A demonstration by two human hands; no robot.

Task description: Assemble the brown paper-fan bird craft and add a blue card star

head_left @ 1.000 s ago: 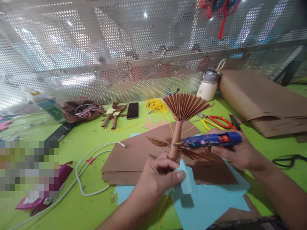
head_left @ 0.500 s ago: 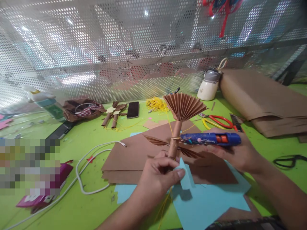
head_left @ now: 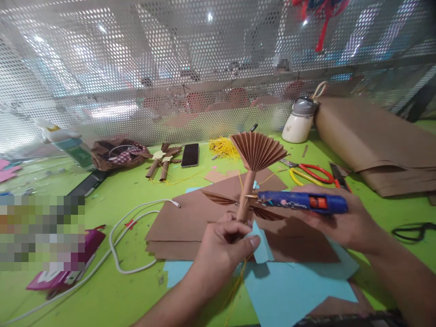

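Blue glue gun [head_left: 296, 201]; white-lettered magenta packet [head_left: 90, 250]

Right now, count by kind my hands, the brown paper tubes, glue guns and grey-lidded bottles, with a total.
Hands: 2, left hand and right hand
Brown paper tubes: 3, one held, two lying
Glue guns: 1
Grey-lidded bottles: 1
Total: 7

At centre we see the tube [head_left: 247, 190] over sheets [head_left: 184, 227], scissors [head_left: 316, 166] rightward, a phone [head_left: 190, 155] and perhaps a pouch [head_left: 102, 156] leftward.
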